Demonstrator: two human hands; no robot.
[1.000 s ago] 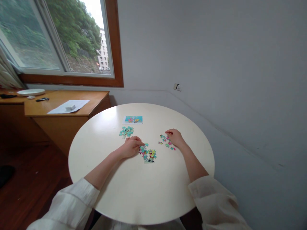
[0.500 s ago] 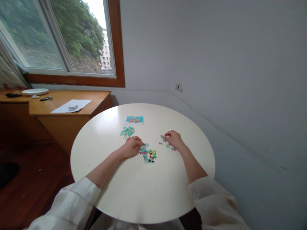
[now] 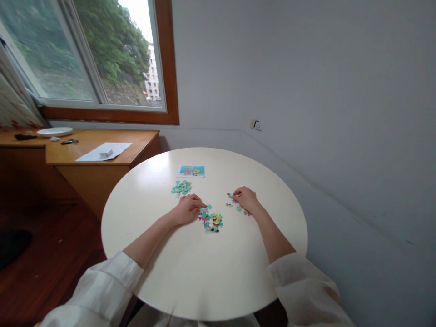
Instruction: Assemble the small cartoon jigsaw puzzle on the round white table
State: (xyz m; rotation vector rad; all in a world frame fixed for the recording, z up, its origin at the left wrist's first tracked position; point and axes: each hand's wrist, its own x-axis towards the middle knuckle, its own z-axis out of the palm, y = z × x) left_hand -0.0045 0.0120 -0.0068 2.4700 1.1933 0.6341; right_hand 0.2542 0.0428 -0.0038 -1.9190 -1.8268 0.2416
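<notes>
A partly joined cartoon jigsaw lies near the middle of the round white table. My left hand rests curled at its left edge, fingertips touching the joined pieces. My right hand lies over a small scatter of pink and teal pieces, its fingers bent and pinched on the pieces at the scatter's far edge. A heap of teal pieces lies beyond the left hand. Further back lies a reference picture card.
A wooden desk stands at the left under the window, with a paper sheet, a white plate and small dark items. A grey wall with a socket runs close behind and to the right of the table.
The right hand's fingers have curled in from a flatter pose onto the loose pieces. The left hand has stayed on the jigsaw. The view has shifted slightly.
</notes>
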